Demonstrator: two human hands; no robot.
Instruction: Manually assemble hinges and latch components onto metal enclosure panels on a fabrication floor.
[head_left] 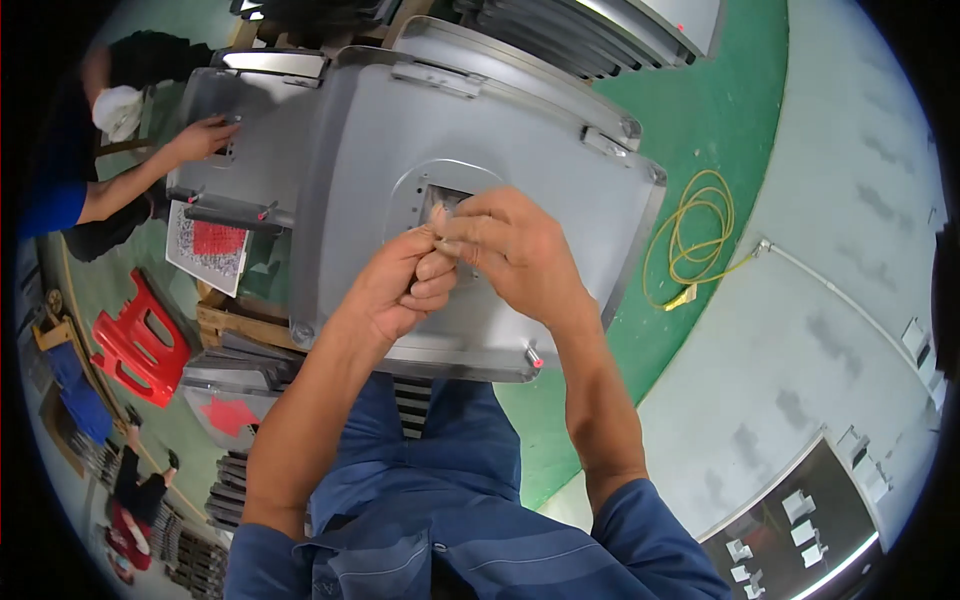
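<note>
Centre frame: left hand (400,285) & right hand (505,245), fingers pinched together on 1 small part at the grey panel (560,180) cutout (447,203). Keep wrists braced, seat it square.

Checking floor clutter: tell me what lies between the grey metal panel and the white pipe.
In the head view, a coiled yellow cable lies on the green floor between the grey metal panel and the white pipe.

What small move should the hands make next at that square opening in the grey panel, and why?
Probably ease the pinched bit down into the square opening. Both the left hand and right hand meet right at its edge on the grey metal panel, fingertips pinching something too small to identify.
</note>
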